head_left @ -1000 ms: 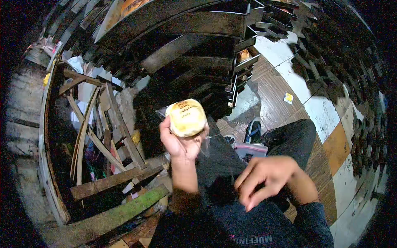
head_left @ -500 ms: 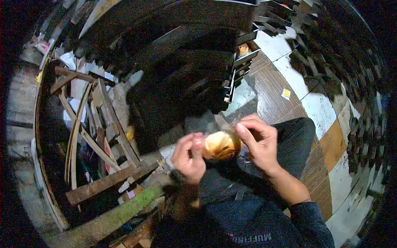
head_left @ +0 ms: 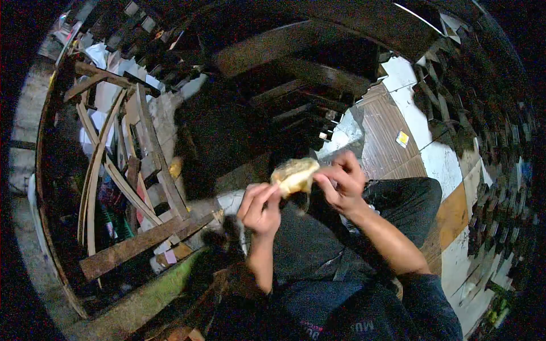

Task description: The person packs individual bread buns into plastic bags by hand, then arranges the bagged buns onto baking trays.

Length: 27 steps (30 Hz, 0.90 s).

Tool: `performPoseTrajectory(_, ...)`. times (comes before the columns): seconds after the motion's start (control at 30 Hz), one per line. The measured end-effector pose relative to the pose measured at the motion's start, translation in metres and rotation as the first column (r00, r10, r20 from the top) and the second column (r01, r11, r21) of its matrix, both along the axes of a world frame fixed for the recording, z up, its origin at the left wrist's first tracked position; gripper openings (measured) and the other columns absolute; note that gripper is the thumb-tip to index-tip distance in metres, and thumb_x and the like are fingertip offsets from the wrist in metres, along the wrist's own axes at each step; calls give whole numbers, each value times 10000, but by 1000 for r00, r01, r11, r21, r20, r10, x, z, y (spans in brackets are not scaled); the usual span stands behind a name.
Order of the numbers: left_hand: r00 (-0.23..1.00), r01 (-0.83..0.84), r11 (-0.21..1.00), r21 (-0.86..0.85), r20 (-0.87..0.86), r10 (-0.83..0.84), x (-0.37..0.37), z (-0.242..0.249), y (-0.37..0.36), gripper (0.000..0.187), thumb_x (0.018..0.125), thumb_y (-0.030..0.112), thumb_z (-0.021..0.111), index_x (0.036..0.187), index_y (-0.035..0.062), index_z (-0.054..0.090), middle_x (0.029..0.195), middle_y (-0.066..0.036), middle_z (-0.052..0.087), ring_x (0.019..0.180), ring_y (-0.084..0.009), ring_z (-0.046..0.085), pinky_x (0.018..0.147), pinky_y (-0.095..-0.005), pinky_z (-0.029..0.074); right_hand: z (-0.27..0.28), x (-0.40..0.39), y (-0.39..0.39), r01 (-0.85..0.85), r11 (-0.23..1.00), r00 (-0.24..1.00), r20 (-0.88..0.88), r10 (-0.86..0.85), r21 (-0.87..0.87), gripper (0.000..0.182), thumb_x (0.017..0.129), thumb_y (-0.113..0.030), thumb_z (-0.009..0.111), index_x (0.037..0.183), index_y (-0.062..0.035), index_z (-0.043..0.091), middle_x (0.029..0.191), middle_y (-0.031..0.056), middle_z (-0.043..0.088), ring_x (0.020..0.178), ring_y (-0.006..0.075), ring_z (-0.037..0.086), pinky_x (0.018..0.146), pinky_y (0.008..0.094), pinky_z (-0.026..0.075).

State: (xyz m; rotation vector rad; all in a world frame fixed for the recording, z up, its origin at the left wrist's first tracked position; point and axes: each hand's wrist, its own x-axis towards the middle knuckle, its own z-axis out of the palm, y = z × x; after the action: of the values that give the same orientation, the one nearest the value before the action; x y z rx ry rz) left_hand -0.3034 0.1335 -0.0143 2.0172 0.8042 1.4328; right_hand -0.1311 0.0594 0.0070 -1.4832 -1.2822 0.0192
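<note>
Blurred by motion, what looks like a bread bun point(head_left: 296, 177) is held up over the lap, cream-yellow in the middle and brown at its far side. My left hand point(head_left: 261, 209) pinches its left lower edge between thumb and fingers. At its right edge the thumb and fingertips of my right hand point(head_left: 341, 181) close on it. A pale, see-through bit hangs below the bun, perhaps a wrapper, though the blur hides its kind.
Several wooden strips and planks point(head_left: 116, 250) lie in a jumble on the left, beside a greenish beam point(head_left: 153, 290). Patchwork floor tiles point(head_left: 398, 133) carry a small yellow-and-white packet point(head_left: 402, 138). My legs in dark trousers point(head_left: 406, 207) are under the hands.
The bun has been raised away from my body and tilted, so a different side shows. Both hands have moved up with it. The camera view has shifted slightly.
</note>
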Motion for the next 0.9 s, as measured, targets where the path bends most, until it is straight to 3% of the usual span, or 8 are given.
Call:
performPoseTrajectory(0.3, 990, -63, 573, -817, 21, 139, -34, -12, -25, 126, 876, 86, 675, 842, -33, 651, 797, -69, 647, 722, -116, 573, 664, -251, 459, -47, -31, -29, 256, 911, 881, -310, -358, -323, 238, 894, -119, 599, 699, 11, 559, 607, 148, 523, 506, 223, 492, 489, 371, 366)
performPoseTrajectory(0.43, 931, -158, 926, -343, -365, 23, -63, -7, -80, 175, 888, 163, 660, 881, -5, 610, 918, -71, 638, 731, -181, 618, 671, -255, 484, -58, -47, -87, -57, 784, 856, -434, -280, -618, 337, 931, -221, 551, 736, 44, 621, 614, 186, 554, 500, 255, 489, 497, 390, 379)
performPoseTrajectory(0.47, 931, -150, 928, -342, -364, 17, -64, -8, -82, 175, 888, 163, 660, 881, -5, 610, 918, -71, 638, 731, -181, 618, 671, -255, 484, -50, -34, -92, -142, 705, 903, -382, -195, -695, 287, 904, -214, 601, 749, 19, 660, 635, 179, 597, 531, 266, 542, 505, 396, 400)
performPoseTrajectory(0.53, 884, 263, 412, -872, 389, 259, -76, -9, -81, 152, 887, 140, 655, 877, -2, 603, 819, -65, 637, 621, -161, 596, 556, -238, 472, -6, -13, -85, 118, 778, 925, -217, -312, -617, 166, 843, -192, 675, 823, -30, 707, 774, 150, 674, 644, 257, 617, 590, 397, 452)
performPoseTrajectory(0.63, 982, 169, 481, -860, 188, -10, -49, 40, -36, 147, 893, 137, 658, 855, 0, 618, 684, -33, 618, 506, -80, 526, 433, -203, 393, 39, -5, -52, -196, 958, 980, -2, 200, -207, 228, 774, -156, 721, 985, -73, 705, 917, 115, 698, 813, 250, 663, 745, 397, 495)
performPoseTrajectory(0.73, 1000, -9, 521, -853, -15, -8, -24, 52, -9, 169, 917, 167, 639, 899, 0, 657, 676, 9, 589, 520, -26, 461, 429, -181, 322, 17, -25, -18, -103, 889, 876, 382, 293, -446, 571, 684, -119, 755, 1229, -74, 591, 1044, 149, 680, 996, 297, 650, 966, 425, 458)
performPoseTrajectory(0.87, 980, 129, 533, -836, 189, 60, -33, 46, 13, 250, 929, 280, 603, 924, 40, 672, 743, 45, 554, 603, -13, 437, 493, -174, 323, 105, 17, -5, -534, 617, 845, -351, 403, -578, 684, 681, -251, 804, 1252, 23, 545, 1038, 215, 669, 951, 298, 673, 875, 359, 509)
performPoseTrajectory(0.9, 982, 101, 593, -799, 176, 69, -36, 37, 18, 262, 928, 284, 594, 943, 33, 668, 766, 34, 567, 652, -29, 470, 546, -179, 357, 128, 24, -10, -478, 754, 878, -263, 399, -451, 687, 736, -312, 782, 1269, 39, 527, 1104, 213, 649, 1011, 256, 650, 911, 333, 480)
